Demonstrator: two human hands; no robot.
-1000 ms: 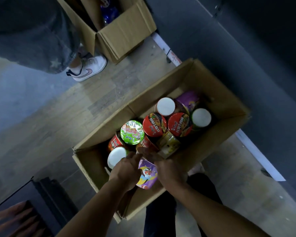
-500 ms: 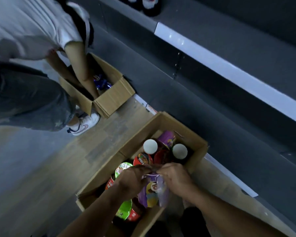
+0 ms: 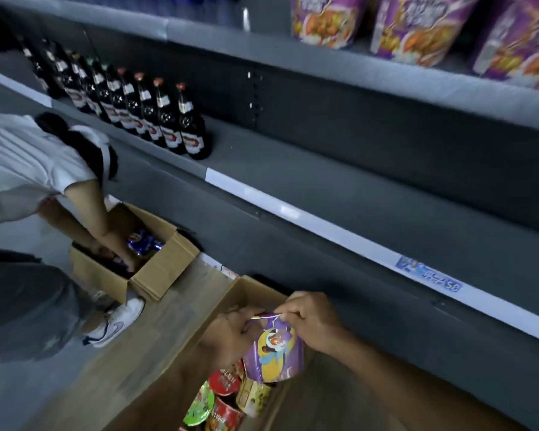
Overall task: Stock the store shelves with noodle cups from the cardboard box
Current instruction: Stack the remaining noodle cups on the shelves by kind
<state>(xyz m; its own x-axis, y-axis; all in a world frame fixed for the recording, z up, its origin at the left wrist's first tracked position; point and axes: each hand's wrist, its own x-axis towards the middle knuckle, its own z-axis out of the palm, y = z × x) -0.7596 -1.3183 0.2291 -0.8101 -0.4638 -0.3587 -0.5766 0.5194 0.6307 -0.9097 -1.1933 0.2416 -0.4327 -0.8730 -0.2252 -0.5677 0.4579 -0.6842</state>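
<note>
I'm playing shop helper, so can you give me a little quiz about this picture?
1. True or false: the left hand and the right hand both hold the purple cup.
2. What stands on the middle shelf? A) dark bottles B) shoes C) books
3. Fill in: the red cups sit in the cardboard ____.
Key: 1 true; 2 A; 3 box.

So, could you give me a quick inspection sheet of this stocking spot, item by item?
surface: wooden floor; grey shelf above, partly bare.
job's things: purple noodle cup held above the cardboard box; more cups inside.
clutter: second box, another person reaching into it.
grips: left hand holds the cup's side; right hand pinches its top rim.
cables: nothing seen.
surroundings: dark bottles in a row; purple packs on the top shelf.
</note>
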